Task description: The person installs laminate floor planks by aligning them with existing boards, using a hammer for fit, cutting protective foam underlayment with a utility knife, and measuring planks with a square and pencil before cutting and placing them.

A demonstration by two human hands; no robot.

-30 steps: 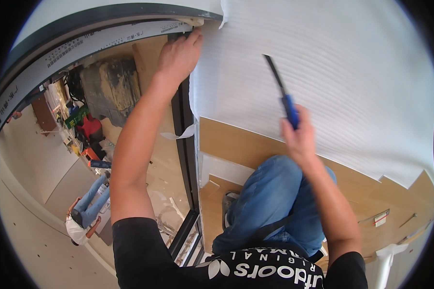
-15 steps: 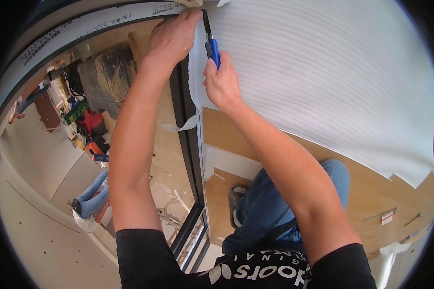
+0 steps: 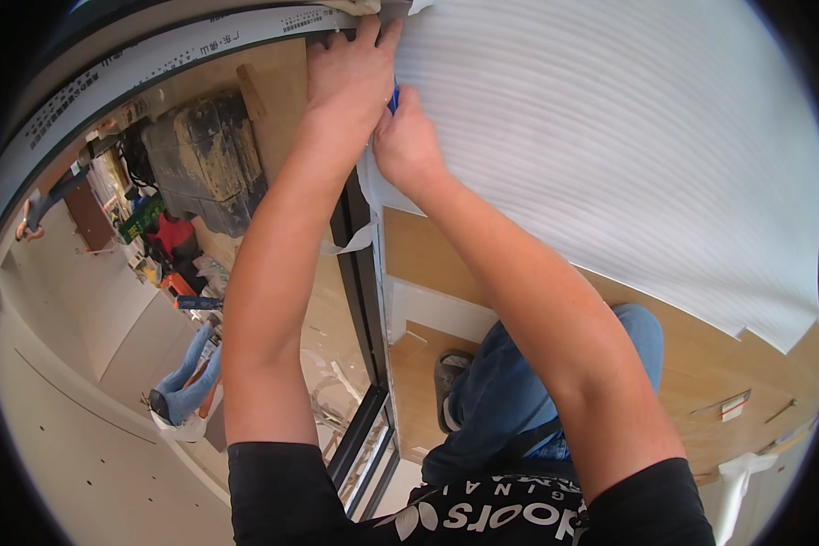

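My left hand [image 3: 350, 68] rests with fingers apart at the upper corner, where the dark metal frame [image 3: 196, 41] meets the white ribbed foam sheet [image 3: 591, 136]. Just below and right of it, my right hand [image 3: 409, 136] grips a blue utility knife [image 3: 393, 98], whose blade is hidden behind my left hand. A loose pale strip [image 3: 359, 238] hangs off the frame's upright dark rail [image 3: 355, 300], beside the foam sheet's left edge.
Beyond the frame at left lie a grimy dark case [image 3: 200, 168] and piled tools [image 3: 159, 237]; two other people's legs [image 3: 191, 364] [image 3: 50, 205] show there. Tan boards [image 3: 746, 364] with a white-and-red tool [image 3: 728, 408] are at lower right, near a white pipe [image 3: 733, 491].
My right hand has brought the knife up and left from over the foam sheet to the frame's corner. My left hand has shifted slightly up and right, partly covering the knife now.
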